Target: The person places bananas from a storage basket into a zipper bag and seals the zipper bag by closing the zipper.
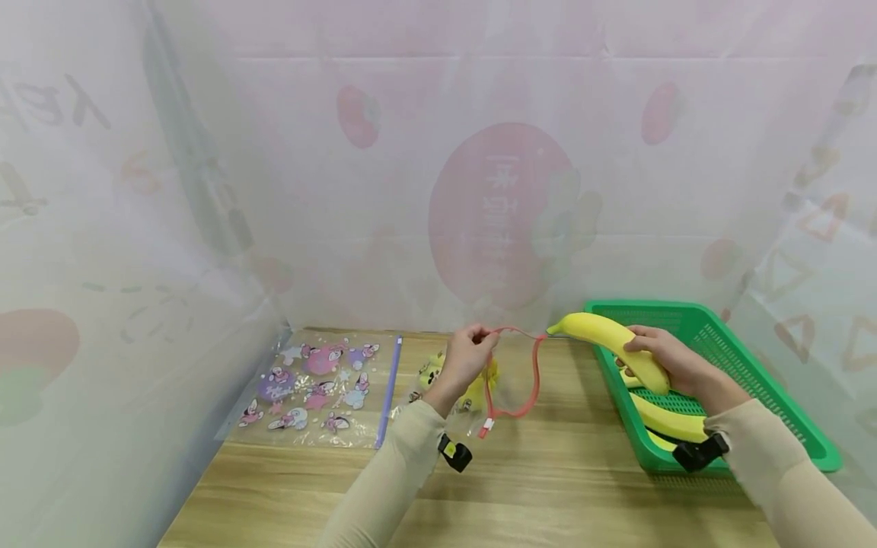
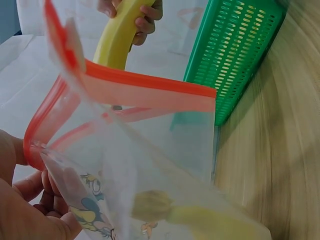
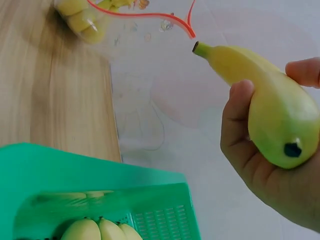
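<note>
Left hand [image 1: 469,356]: the rim of the red-edged bag [image 1: 536,380] is pinched between thumb and fingers, presumably so that the mouth is kept spread.
Bag mouth: a gaping loop is formed by the red strip; support appears to be given by the pinched side, the far side being left slack.
Bag contents: yellow fruit [image 3: 82,19] is seen low in the bag, by which the base is probably weighted.
Right hand [image 1: 661,356]: the banana [image 1: 603,335] is gripped near its blunt end, so the stem end is left exposed.
Banana position: held outside the bag, stem just beside the red rim; contact cannot be determined.
Green basket [image 3: 100,167]: placed on the right, likely for right-hand reach; more bananas [image 1: 668,421] are contained.
Purple-edged bag [image 1: 389,396]: laid flat on the surface [image 1: 534,487], left of the work, apparently unused.
</note>
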A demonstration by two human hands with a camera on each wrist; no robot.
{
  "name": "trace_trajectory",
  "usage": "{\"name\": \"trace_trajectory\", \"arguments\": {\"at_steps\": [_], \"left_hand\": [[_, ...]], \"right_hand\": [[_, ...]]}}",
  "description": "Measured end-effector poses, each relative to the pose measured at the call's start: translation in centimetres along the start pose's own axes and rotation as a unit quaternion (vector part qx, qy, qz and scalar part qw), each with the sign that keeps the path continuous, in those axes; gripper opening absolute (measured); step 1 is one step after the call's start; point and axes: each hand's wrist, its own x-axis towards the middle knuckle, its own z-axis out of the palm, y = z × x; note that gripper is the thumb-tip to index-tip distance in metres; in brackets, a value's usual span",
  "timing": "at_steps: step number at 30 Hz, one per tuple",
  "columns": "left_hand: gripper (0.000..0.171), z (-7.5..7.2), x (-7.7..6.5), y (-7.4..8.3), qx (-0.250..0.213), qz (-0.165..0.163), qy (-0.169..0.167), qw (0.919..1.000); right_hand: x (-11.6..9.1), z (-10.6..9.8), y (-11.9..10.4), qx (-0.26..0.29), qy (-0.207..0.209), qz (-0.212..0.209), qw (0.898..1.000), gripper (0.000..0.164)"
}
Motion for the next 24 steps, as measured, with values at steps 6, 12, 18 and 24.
{"name": "trace_trajectory", "arguments": {"at_steps": [6, 12, 18, 24], "left_hand": [[0.014, 0.0, 0.0, -0.1, 0.005, -0.003, 0.000, 1.0000], [0.015, 0.0, 0.0, 0.0, 0.008, -0.004, 0.007, 0.9999], [0.015, -0.2, 0.0, 0.1, 0.005, 0.004, 0.008, 0.9999], [0.014, -0.3, -0.1, 0.3, 0.005, 0.003, 0.011, 0.9999]], "right_hand": [[-0.5, 1.0, -0.2, 0.003, -0.014, -0.013, 1.000, 0.061], [-0.9, 2.2, -0.3, 0.026, -0.048, -0.026, 0.998, 0.057], [-0.7, 4.3, -0.4, 0.049, -0.071, -0.003, 0.996, 0.059], [-0.2, 5.8, -0.3, 0.045, -0.061, 0.007, 0.997, 0.060]]}}
